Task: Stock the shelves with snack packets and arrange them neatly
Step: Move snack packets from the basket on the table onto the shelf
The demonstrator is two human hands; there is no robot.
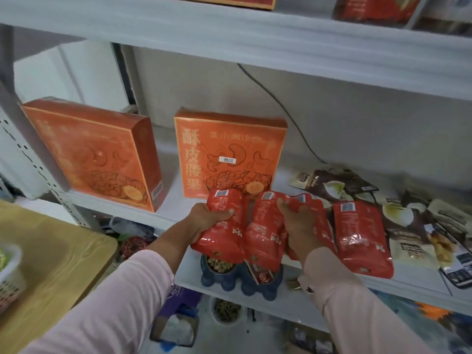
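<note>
On the shelf [408, 284], left hand [207, 219] and right hand [298, 226] each grip red packets [222, 242] before two orange boxes [229, 152].

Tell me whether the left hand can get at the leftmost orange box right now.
Likely yes: nothing stands between the left hand and the leftmost orange box, but it holds a red packet to set down first.

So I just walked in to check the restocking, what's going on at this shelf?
A person in pale pink sleeves is arranging glossy red plastic snack packets on the grey metal shelf. The left hand grips the leftmost red packet, the right hand grips another red packet further along; the rightmost red packet lies free. Two orange cardboard boxes stand upright behind, and dark brown pouches lie to the right.
</note>
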